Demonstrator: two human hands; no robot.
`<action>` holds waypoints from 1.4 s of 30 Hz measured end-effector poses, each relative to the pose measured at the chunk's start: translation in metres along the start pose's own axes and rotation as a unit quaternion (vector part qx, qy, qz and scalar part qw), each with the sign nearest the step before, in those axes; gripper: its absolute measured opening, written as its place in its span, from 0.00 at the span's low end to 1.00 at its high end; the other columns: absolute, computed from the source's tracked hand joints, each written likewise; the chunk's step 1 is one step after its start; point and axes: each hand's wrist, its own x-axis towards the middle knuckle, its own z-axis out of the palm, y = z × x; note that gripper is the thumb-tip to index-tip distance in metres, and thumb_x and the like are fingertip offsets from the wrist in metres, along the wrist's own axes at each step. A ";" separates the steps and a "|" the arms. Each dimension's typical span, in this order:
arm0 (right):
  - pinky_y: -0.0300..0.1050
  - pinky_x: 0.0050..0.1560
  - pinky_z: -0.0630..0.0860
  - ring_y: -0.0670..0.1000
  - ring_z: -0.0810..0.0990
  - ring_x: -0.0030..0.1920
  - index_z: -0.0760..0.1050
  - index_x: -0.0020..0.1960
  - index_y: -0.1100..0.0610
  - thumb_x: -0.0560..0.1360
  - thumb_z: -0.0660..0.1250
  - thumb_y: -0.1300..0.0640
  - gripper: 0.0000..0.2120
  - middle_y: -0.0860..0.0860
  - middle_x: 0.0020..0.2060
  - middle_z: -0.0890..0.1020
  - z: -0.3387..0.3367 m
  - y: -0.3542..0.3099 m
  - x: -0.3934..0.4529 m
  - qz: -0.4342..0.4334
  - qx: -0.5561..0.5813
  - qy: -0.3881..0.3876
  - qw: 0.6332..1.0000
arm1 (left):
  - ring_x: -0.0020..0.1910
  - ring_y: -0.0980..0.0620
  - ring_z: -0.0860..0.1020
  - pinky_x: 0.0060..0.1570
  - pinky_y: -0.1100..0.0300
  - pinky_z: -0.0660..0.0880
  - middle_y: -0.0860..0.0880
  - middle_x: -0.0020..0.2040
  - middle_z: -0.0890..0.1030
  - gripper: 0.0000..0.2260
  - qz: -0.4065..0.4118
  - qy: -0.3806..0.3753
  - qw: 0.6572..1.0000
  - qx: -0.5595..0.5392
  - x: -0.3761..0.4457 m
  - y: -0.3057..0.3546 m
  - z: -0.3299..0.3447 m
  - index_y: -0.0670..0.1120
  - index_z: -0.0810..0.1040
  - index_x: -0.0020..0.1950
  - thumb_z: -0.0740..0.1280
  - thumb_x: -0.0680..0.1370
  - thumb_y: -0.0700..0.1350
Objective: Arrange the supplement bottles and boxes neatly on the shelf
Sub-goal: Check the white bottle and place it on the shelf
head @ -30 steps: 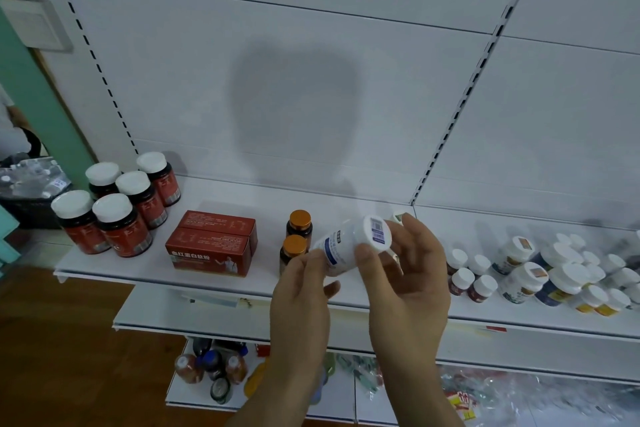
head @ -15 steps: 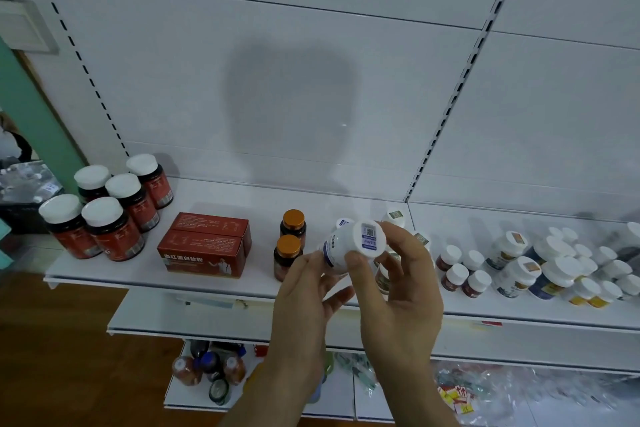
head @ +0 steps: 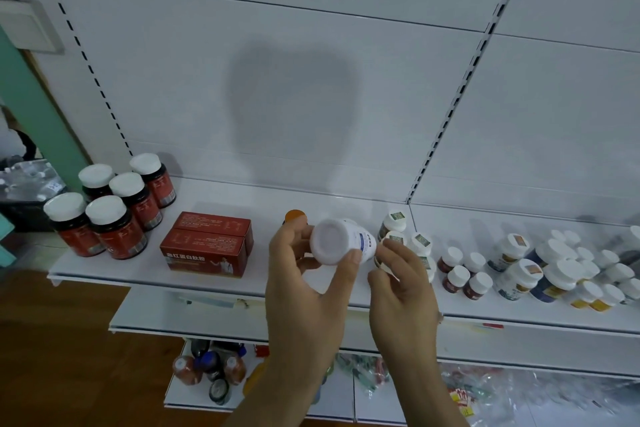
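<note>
White bottle [head: 341, 242] gripped by left hand [head: 304, 288] hides an orange-capped bottle [head: 295, 216]; right hand [head: 403, 282] loosely curled, empty.

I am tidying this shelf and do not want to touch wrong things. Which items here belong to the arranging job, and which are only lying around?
Belong to the job:
white bottle held by left hand
red-label jars
red boxes
small bottles

Lying about:
black bin
plastic wrapping on the bottom shelf
</note>
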 end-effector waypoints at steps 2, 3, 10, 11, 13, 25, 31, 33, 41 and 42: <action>0.20 0.48 0.69 0.28 0.73 0.56 0.83 0.60 0.52 0.77 0.63 0.68 0.18 0.43 0.64 0.77 0.000 0.001 0.000 -0.001 -0.008 -0.005 1.000 | 0.56 0.66 0.75 0.48 0.65 0.78 0.75 0.56 0.72 0.28 0.024 -0.001 1.000 0.020 -0.001 -0.001 -0.001 0.63 0.64 0.65 0.70 0.69 0.64; 0.20 0.49 0.69 0.29 0.73 0.56 0.83 0.59 0.52 0.77 0.63 0.68 0.18 0.43 0.63 0.77 0.000 0.000 0.000 0.000 -0.007 -0.004 1.000 | 0.57 0.65 0.75 0.48 0.65 0.78 0.75 0.56 0.72 0.28 0.031 -0.004 0.999 0.024 -0.001 -0.002 -0.001 0.64 0.63 0.65 0.70 0.69 0.64; 0.24 0.47 0.71 0.33 0.77 0.54 0.84 0.56 0.48 0.76 0.62 0.69 0.21 0.41 0.57 0.81 -0.004 -0.005 -0.001 0.001 0.017 -0.001 1.000 | 0.58 0.67 0.74 0.47 0.70 0.77 0.72 0.57 0.70 0.28 0.052 -0.017 0.998 0.042 0.001 -0.010 -0.004 0.61 0.65 0.69 0.65 0.72 0.69; 0.25 0.45 0.72 0.35 0.78 0.51 0.84 0.55 0.47 0.75 0.62 0.70 0.22 0.42 0.55 0.82 -0.004 -0.006 -0.002 0.001 0.023 -0.003 1.000 | 0.58 0.66 0.74 0.46 0.69 0.77 0.70 0.57 0.71 0.28 0.049 -0.023 0.998 0.045 0.002 -0.011 -0.005 0.61 0.66 0.68 0.65 0.72 0.70; 0.28 0.42 0.74 0.41 0.79 0.45 0.84 0.54 0.45 0.75 0.61 0.70 0.23 0.43 0.50 0.85 -0.008 -0.010 -0.002 0.004 0.037 -0.006 0.999 | 0.57 0.64 0.75 0.46 0.68 0.78 0.68 0.56 0.71 0.28 0.044 -0.042 0.997 0.056 0.004 -0.017 -0.008 0.60 0.67 0.68 0.64 0.73 0.70; 0.38 0.40 0.80 0.45 0.83 0.43 0.80 0.50 0.43 0.76 0.73 0.53 0.06 0.41 0.43 0.84 -0.026 -0.024 0.032 -0.108 -0.085 -0.101 0.985 | 0.56 0.61 0.76 0.50 0.76 0.71 0.61 0.61 0.77 0.24 -0.050 -0.233 0.960 0.144 0.002 -0.054 -0.006 0.59 0.69 0.67 0.70 0.74 0.61; 0.41 0.41 0.79 0.46 0.81 0.42 0.81 0.53 0.51 0.74 0.75 0.56 0.09 0.43 0.48 0.83 -0.008 0.021 0.051 -0.224 -0.258 -0.074 0.937 | 0.70 0.49 0.72 0.66 0.58 0.70 0.49 0.71 0.74 0.28 0.035 -0.314 0.863 0.395 -0.005 -0.086 -0.001 0.47 0.65 0.77 0.61 0.81 0.60; 0.40 0.40 0.76 0.49 0.81 0.42 0.81 0.52 0.54 0.73 0.76 0.57 0.09 0.46 0.47 0.83 -0.001 0.037 0.056 -0.242 -0.299 -0.080 0.920 | 0.67 0.45 0.75 0.64 0.55 0.73 0.47 0.67 0.77 0.26 0.072 -0.333 0.838 0.427 -0.006 -0.096 0.001 0.44 0.69 0.74 0.63 0.81 0.58; 0.49 0.34 0.78 0.57 0.82 0.40 0.81 0.52 0.58 0.74 0.74 0.61 0.08 0.52 0.48 0.84 0.019 0.075 0.069 -0.253 -0.351 -0.117 0.894 | 0.76 0.45 0.57 0.76 0.53 0.55 0.45 0.77 0.61 0.27 0.091 -0.428 0.746 0.502 -0.010 -0.131 0.011 0.43 0.57 0.79 0.51 0.84 0.57; 0.51 0.34 0.78 0.58 0.82 0.40 0.81 0.52 0.58 0.74 0.73 0.61 0.08 0.53 0.48 0.84 0.020 0.078 0.071 -0.256 -0.355 -0.118 0.892 | 0.76 0.44 0.58 0.76 0.52 0.55 0.45 0.77 0.62 0.27 0.095 -0.426 0.743 0.507 -0.011 -0.133 0.012 0.43 0.58 0.79 0.51 0.84 0.57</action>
